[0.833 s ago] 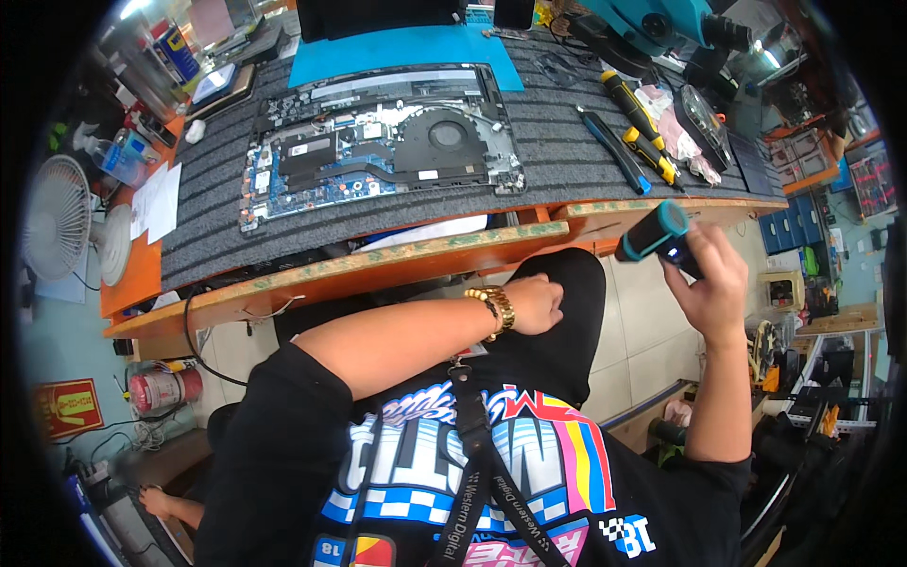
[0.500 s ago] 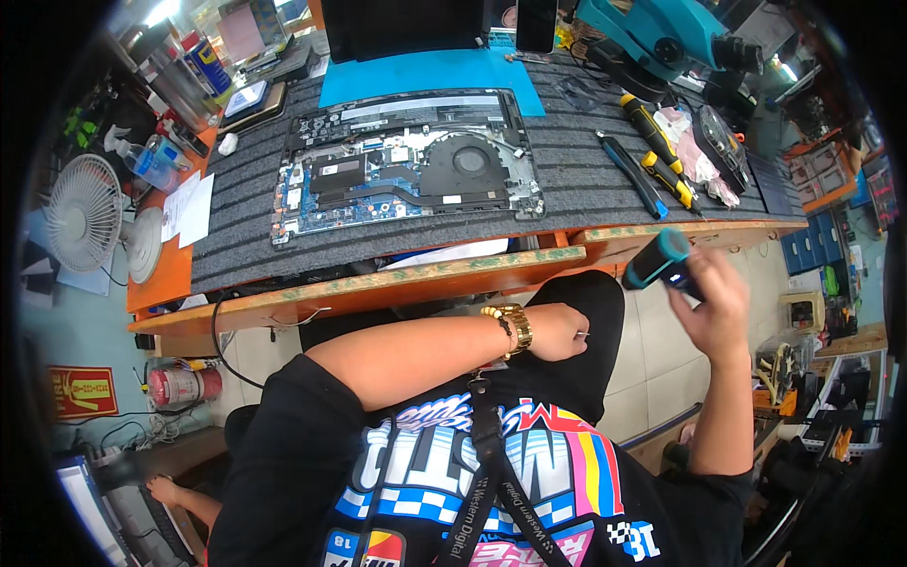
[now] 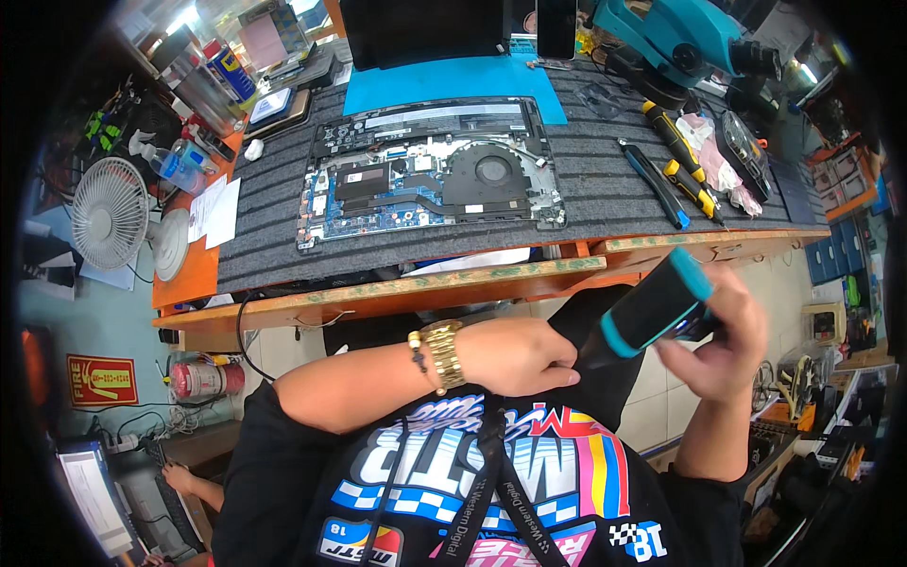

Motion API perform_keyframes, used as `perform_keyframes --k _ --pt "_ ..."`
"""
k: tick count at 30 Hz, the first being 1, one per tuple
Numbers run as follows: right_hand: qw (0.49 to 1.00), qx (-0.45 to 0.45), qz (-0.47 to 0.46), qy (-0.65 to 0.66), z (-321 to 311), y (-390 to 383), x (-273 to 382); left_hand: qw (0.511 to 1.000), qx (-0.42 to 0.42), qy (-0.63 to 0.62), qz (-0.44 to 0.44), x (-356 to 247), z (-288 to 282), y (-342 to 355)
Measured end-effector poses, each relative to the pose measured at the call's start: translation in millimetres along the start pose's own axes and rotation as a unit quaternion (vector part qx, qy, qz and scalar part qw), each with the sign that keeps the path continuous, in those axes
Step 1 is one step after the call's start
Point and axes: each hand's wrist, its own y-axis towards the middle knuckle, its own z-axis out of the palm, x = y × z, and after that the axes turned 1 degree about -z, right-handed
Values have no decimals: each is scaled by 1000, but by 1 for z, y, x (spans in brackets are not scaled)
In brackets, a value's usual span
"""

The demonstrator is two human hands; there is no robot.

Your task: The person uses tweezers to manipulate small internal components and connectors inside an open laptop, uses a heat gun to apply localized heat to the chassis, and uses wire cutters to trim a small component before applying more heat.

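My right hand (image 3: 723, 335) is wrapped round the grip of a black cylindrical handheld device (image 3: 652, 304) with teal bands at its ends. The device slants down to the left, its dark narrow end near my left hand. My left hand (image 3: 529, 357) is curled closed above my lap; whatever lies in its fingers, if anything, is hidden. Beyond both hands, a laptop base (image 3: 430, 175) lies on the bench with its cover off, showing the fan (image 3: 491, 172), blue circuit board and battery. Neither hand touches it.
A grey ribbed mat (image 3: 274, 203) covers the bench. At its right lie a blue-black cutter-like tool (image 3: 655, 184), yellow-black screwdrivers (image 3: 673, 142) and crumpled tissue (image 3: 723, 175). A teal microscope (image 3: 675, 38) stands behind them. On the left is a white fan (image 3: 111, 213). Another person's hand (image 3: 179, 477) appears lower left.
My right hand has brought the device lower and nearer, toward my left hand. My left hand has drawn closer to my body. The whole view has shifted slightly.
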Motion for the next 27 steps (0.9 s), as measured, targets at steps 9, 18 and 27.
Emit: perform_keyframes --k 9,18,27 --pt "999 -38 -14 29 11 9 -20 995 -55 40 -72 2 -18 -63" --pt "984 -137 50 -103 2 6 -50 960 -255 80 -87 0 -41 -91" --pt "980 -136 34 -144 14 19 -49 960 -257 70 -84 6 -47 -86"
